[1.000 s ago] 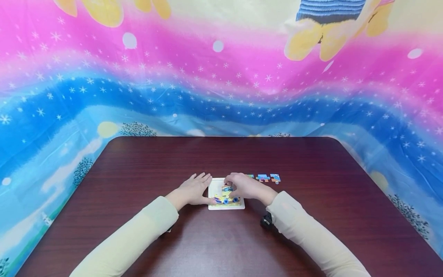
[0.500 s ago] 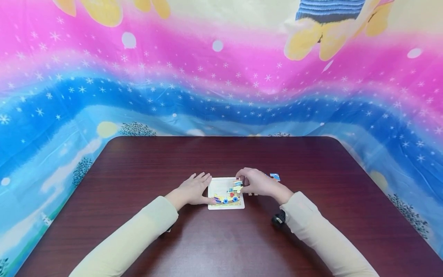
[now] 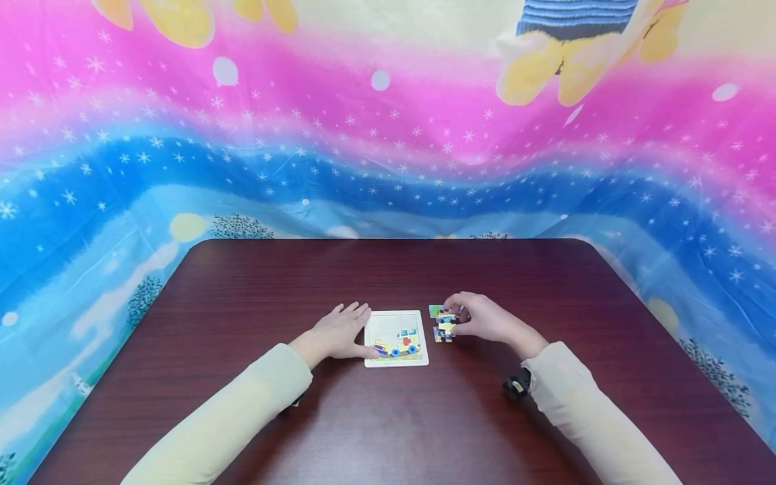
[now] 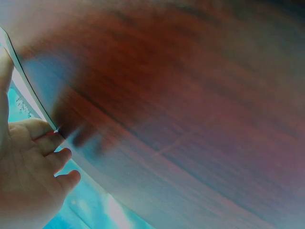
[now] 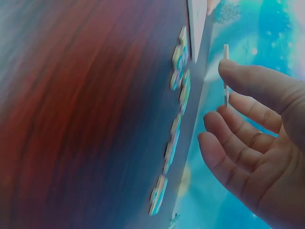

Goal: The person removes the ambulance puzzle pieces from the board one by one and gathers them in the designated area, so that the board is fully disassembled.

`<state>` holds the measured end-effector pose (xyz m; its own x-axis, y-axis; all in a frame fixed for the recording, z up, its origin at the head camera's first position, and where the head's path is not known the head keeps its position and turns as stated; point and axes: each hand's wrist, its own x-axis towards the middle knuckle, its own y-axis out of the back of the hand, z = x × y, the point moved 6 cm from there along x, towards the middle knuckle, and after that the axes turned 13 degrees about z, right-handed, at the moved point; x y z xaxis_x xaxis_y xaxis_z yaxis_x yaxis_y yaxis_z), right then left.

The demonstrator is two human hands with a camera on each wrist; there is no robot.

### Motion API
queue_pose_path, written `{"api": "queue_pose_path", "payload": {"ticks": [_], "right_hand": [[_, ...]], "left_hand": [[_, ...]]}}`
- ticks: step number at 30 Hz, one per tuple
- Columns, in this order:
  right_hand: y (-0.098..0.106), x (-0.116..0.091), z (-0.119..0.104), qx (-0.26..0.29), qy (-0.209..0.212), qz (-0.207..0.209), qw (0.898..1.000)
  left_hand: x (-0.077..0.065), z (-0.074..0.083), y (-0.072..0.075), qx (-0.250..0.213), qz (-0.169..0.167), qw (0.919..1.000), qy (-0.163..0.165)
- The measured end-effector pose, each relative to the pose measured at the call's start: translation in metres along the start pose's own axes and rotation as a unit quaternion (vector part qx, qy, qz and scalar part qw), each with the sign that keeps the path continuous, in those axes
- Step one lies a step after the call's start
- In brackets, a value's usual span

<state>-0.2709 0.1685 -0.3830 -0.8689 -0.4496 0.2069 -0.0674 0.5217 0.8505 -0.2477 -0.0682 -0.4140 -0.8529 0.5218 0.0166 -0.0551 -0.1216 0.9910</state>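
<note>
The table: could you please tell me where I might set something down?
Bare table lies behind the tray to the far edge, between the sleeves, and left of the left hand. Crowded: right of the tray, with pieces and the right hand.

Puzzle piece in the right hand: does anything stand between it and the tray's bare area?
Nothing visible does. The right hand pinches the puzzle piece raised off the table, higher than the loose pieces lying there. The left hand is at the opposite edge of the tray.
</note>
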Motion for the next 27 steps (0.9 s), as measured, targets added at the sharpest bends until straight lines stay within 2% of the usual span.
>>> {"api": "queue_pose_path", "payload": {"ticks": [8, 15, 27], "right_hand": [[0.005, -0.012, 0.021, -0.010, -0.006, -0.012, 1.000], [0.003, -0.017, 0.032, -0.032, -0.035, -0.035, 0.998], [0.001, -0.016, 0.032, -0.037, -0.027, -0.045, 0.998]], "left_hand": [[0.000, 0.000, 0.000, -0.003, 0.001, 1.0000, -0.002], [-0.001, 0.000, 0.000, -0.002, 0.000, 1.0000, -0.002], [0.000, -0.001, -0.001, 0.002, -0.001, 1.0000, -0.001]]}}
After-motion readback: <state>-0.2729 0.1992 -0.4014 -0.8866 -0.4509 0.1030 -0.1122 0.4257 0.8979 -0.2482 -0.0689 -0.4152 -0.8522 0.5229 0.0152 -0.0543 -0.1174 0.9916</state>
